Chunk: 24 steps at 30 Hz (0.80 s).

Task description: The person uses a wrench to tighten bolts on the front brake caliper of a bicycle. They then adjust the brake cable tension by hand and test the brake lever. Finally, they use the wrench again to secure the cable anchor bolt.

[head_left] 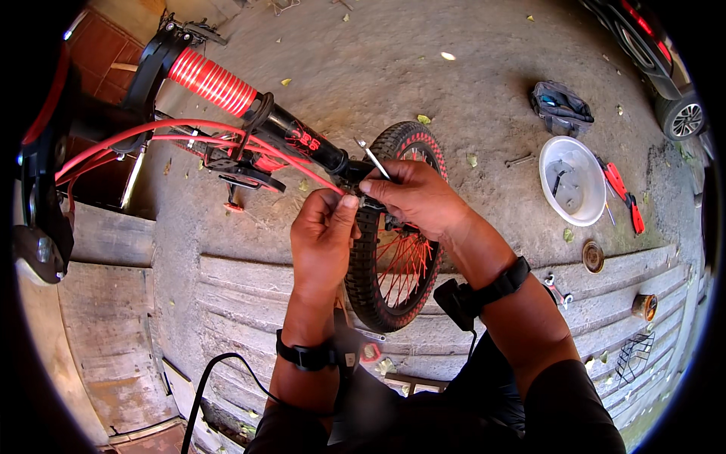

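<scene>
A black and red bicycle lies across the view, its front tire [367, 295] upright below the fork. My left hand [325, 234] is closed, thumb and index pinching at the end of a red cable [295, 159] beside the black fork tube [318, 151]. My right hand [412, 197] grips a slim silver tool [374, 157], possibly a small wrench, with its thumb at the metal fittings by the cable end. The small parts between my fingertips are mostly hidden. The red ribbed tube [212, 82] and handlebar [68, 121] are at upper left.
A white basin [552, 206] with small items, red-handled cutters [616, 180], a tool bag [562, 106] and wrenches [558, 291] lie to the right. A car wheel [681, 121] is at top right. Concrete slabs [234, 295] and a wire rack [635, 356] are lower down.
</scene>
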Tool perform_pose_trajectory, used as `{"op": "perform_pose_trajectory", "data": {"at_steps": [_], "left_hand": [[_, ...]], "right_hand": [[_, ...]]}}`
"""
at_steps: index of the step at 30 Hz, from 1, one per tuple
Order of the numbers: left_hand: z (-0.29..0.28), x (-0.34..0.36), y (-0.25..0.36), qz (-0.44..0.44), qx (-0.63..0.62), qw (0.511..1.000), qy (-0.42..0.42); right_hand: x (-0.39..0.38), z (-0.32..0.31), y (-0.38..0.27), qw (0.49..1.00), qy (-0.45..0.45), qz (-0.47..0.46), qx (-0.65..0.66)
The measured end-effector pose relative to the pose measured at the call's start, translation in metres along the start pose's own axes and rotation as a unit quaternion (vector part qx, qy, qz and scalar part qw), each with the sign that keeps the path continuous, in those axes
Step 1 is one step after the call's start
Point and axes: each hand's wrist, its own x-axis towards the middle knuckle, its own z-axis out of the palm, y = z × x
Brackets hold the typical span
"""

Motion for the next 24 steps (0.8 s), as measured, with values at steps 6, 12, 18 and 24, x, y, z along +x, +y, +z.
{"op": "perform_pose_trajectory", "data": {"at_steps": [6,12,18,24], "left_hand": [[-0.013,0.002,0.010,0.023,-0.057,0.997,0.042],[-0.019,-0.011,0.018,0.117,0.002,0.992,0.044],[-0.017,-0.021,0.027,0.234,0.032,0.971,-0.039],[-0.039,-0.020,0.030,0.091,-0.244,0.965,-0.016]], "right_hand": [[-0.002,-0.007,-0.004,0.997,0.044,-0.040,-0.050],[-0.029,0.001,-0.028,0.978,-0.066,-0.130,-0.149],[-0.041,0.031,-0.021,0.959,-0.129,-0.213,-0.131],[-0.044,0.015,-0.018,0.949,-0.081,-0.195,-0.234]]}}
